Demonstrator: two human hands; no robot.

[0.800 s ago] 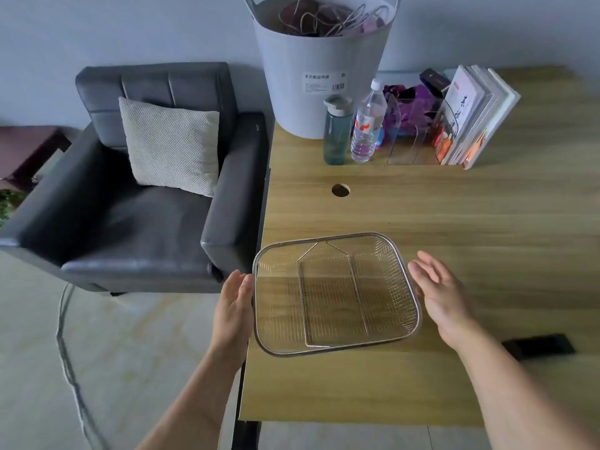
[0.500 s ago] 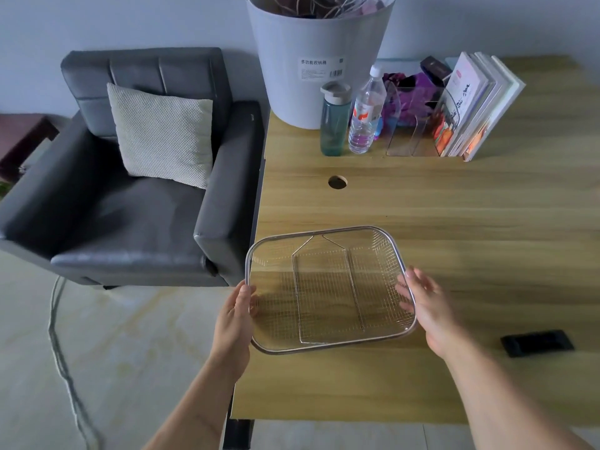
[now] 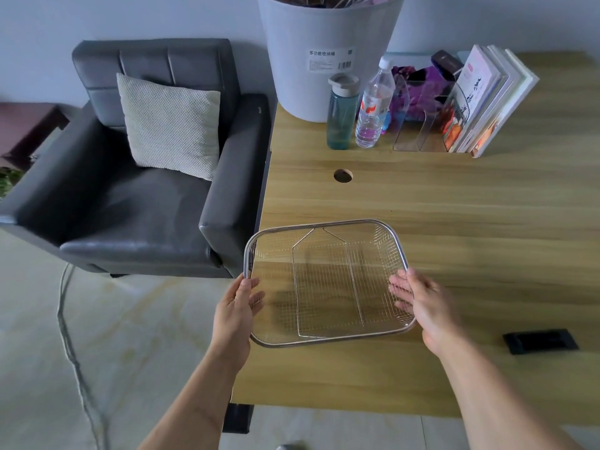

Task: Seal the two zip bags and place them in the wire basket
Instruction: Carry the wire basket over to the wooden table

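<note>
A shallow square wire basket (image 3: 357, 222) with nothing in it sits at the near left corner of the wooden table (image 3: 470, 222), its left rim past the table's edge. My left hand (image 3: 235, 315) grips the basket's left rim, fingers curled over the wire. My right hand (image 3: 422, 306) holds the right rim, fingers inside the mesh and thumb along the outside. No zip bags can be made out for sure; some purple, clear plastic stuff (image 3: 417, 92) lies at the back of the table behind a clear stand.
At the back of the table stand a big grey bin (image 3: 324, 60), a teal bottle (image 3: 341, 115), a clear water bottle (image 3: 373, 105) and leaning books (image 3: 483, 99). A cable hole (image 3: 342, 175) and a black slot (image 3: 539, 341) mark the tabletop. A dark armchair (image 3: 136, 196) stands left.
Both hands have come in from beside the basket and closed on its left and right rims. The view has shifted slightly.
</note>
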